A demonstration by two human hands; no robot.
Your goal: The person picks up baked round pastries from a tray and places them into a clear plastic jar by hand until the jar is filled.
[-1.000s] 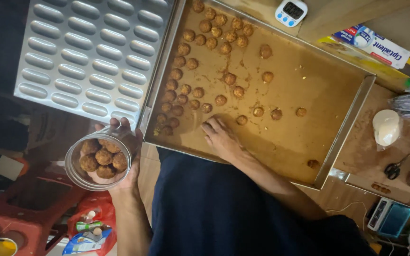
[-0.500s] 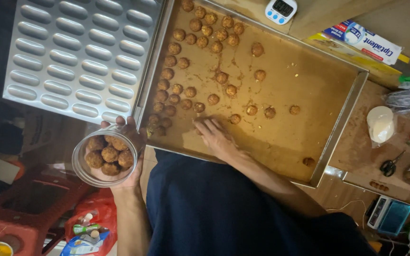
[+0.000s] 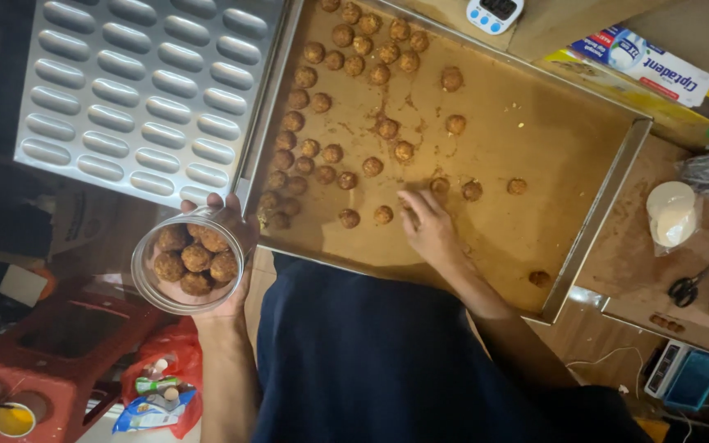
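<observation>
My left hand holds a clear round plastic container with several brown coated balls inside, just off the near left corner of a large metal baking tray. Many more brown balls lie on the tray, mostly along its left side and top. My right hand rests palm down on the tray near its front, fingers reaching among the balls by one ball; whether it grips one I cannot see.
A grey moulded pan with oblong cavities lies left of the tray. A white timer, flat boxes, a wrapped white lump, scissors and a small scale sit to the right. A red stool stands lower left.
My right hand has shifted a little rightward along the tray's front among the balls. The container in my left hand stays about where it was.
</observation>
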